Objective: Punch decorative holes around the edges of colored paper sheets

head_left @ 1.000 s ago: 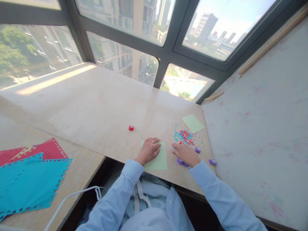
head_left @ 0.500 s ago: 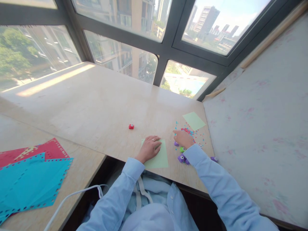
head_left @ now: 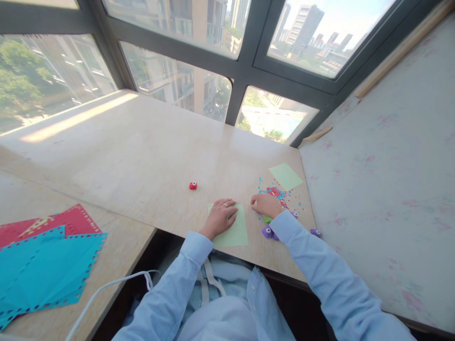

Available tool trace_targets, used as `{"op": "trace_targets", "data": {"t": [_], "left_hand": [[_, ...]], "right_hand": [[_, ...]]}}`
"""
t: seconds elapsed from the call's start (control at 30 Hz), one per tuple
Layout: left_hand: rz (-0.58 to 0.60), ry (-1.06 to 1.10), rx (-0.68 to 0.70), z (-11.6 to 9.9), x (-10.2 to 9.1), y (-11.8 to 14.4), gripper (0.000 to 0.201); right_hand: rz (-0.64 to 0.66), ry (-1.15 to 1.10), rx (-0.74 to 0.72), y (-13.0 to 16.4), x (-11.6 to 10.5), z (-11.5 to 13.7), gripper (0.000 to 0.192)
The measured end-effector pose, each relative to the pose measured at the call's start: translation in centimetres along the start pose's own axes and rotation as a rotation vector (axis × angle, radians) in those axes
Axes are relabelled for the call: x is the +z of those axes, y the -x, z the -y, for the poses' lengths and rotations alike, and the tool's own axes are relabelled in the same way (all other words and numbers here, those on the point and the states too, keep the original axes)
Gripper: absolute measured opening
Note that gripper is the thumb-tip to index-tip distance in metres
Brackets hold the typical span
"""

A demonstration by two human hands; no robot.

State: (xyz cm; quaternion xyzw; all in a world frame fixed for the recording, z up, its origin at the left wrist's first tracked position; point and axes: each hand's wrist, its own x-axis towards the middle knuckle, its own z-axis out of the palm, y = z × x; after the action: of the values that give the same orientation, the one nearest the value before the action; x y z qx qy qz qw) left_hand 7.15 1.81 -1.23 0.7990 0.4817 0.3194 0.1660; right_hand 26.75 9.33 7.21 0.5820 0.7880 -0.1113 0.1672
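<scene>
My left hand point(head_left: 221, 219) lies flat on a pale green sheet of paper point(head_left: 239, 234), fingers stretched over its upper left part. Just right of that sheet, my right hand point(head_left: 267, 204) hovers over or rests on the sill, its fingers curled into a pinch; whatever may be between the fingertips is too small to see. Red and blue paper confetti point(head_left: 276, 192) is scattered just beyond it. Beside the right wrist are a purple craft punch point(head_left: 267, 231) with an eye-like spot and a partly hidden green punch point(head_left: 268, 219).
A red punch point(head_left: 193, 185) stands alone left of centre. Another purple punch point(head_left: 315, 232) sits near the papered wall point(head_left: 384, 199). A second green sheet point(head_left: 286, 176) lies behind the confetti. Blue perforated paper point(head_left: 46, 272) over red paper point(head_left: 80, 220) and a white cable point(head_left: 106, 287) are at left.
My right hand has moved slightly left towards the green sheet, and its extended index finger has curled in. My left hand stays on the paper.
</scene>
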Motion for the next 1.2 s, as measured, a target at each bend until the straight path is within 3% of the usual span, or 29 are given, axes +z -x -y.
{"op": "trace_targets", "data": {"t": [0.53, 0.8, 0.93, 1.07, 1.2], "left_hand": [[-0.004, 0.002, 0.003, 0.1, 0.0, 0.0, 0.017], [0.001, 0.02, -0.008, 0.0, -0.1, -0.1, 0.018], [0.0, 0.026, -0.011, -0.1, -0.1, -0.1, 0.018], [-0.009, 0.022, -0.006, 0.0, 0.0, -0.1, 0.017], [-0.01, 0.02, 0.001, -0.1, -0.1, -0.1, 0.017]], "right_hand": [[-0.028, 0.033, -0.041, -0.4, 0.2, -0.1, 0.023], [-0.177, 0.008, 0.239, 0.2, -2.9, -4.5, 0.028], [-0.249, -0.048, 0.303, 0.9, -4.0, -5.8, 0.028], [-0.266, -0.072, 0.254, 0.9, -4.3, -4.9, 0.031], [-0.209, -0.07, 0.044, 0.4, -4.2, -1.3, 0.032]]}}
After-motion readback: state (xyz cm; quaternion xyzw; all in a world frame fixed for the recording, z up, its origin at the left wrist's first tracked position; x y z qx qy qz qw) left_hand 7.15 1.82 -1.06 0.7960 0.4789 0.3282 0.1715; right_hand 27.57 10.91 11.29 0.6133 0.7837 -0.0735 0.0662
